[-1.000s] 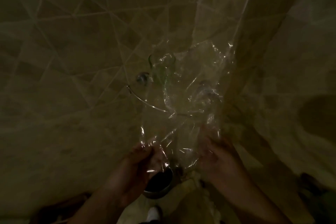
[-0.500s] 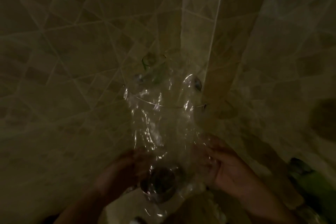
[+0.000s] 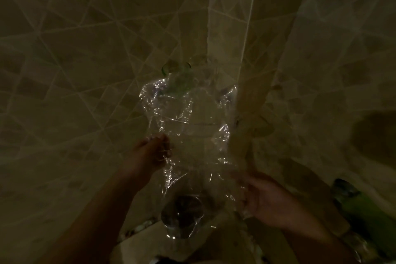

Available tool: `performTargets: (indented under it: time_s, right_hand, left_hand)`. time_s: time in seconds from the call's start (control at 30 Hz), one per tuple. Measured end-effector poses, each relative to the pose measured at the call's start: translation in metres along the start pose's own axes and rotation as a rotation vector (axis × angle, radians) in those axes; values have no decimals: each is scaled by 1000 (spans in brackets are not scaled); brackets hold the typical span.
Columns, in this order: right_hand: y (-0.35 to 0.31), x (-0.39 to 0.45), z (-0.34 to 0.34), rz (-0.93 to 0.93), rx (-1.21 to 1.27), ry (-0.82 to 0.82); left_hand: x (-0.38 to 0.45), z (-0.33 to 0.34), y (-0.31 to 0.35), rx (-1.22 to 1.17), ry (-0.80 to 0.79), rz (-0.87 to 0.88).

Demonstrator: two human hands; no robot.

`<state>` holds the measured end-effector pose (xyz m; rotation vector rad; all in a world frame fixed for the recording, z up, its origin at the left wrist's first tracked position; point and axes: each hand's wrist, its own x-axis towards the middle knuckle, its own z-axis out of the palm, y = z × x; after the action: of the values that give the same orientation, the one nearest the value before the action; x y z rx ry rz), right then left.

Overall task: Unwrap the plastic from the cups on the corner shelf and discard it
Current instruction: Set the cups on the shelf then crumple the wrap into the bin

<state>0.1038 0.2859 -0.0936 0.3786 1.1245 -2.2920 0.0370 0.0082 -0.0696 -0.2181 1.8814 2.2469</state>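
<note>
Against the dim tiled wall, where two tiled faces meet in a corner, a sheet of clear plastic hangs crumpled and shiny, catching small glints of light. It spreads from the wire corner shelf down toward the person's hands. Only a thin curved wire of the shelf shows through the plastic.

Just above the plastic's upper edge stands a green cup; its rim is clear of the wrap, while its lower part sits behind the wrinkled film. Whether the plastic still clings to it is too dark to tell.

On the sheet's left edge, the left hand pinches the film between closed fingertips, the forearm reaching up from the lower left. On the lower right edge, the right hand grips the plastic with its fingers curled around a bunched fold. The sheet is stretched loosely between the two hands.

Below the plastic, between the forearms, a dark round container with a shiny rim shows through the film's bottom edge; what it is cannot be made out. At the far right lies a green object, blurred and partly cut off by the frame.
</note>
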Motion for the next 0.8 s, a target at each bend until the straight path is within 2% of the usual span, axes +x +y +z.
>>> performTargets:
  time_s: [0.1,0.17,0.27,0.33,0.43,0.53,0.63,0.73,0.8]
  right_hand:
    - [6,4,-8,-175,-113,63]
    - [10,8,-15,-350,-173,189]
    - [16,8,-22,-567,-115,245]
    - [21,6,-23,-548,-120,266]
    - [19,0,-25,-404,-325,257]
    - [0,-1,-25,-356,-442,214]
    - [-20,11,-15,-377,-489,226]
    - [-31,25,0,-409,-434,156]
    - [-31,31,4,-460,-448,186]
  left_hand:
    - [-2,-17,-3,-31,44,10]
    - [-3,-29,-6,-73,79,-5]
    - [-4,-39,-13,-105,122,-9]
    - [-5,-41,-16,-124,119,8]
    - [-4,-38,-16,-167,98,48]
    - [-5,-37,-12,-113,64,77]
    - [-7,-31,-11,-15,43,62]
    - [-10,-21,-12,31,9,34]
    - [-12,-18,-14,18,-17,25]
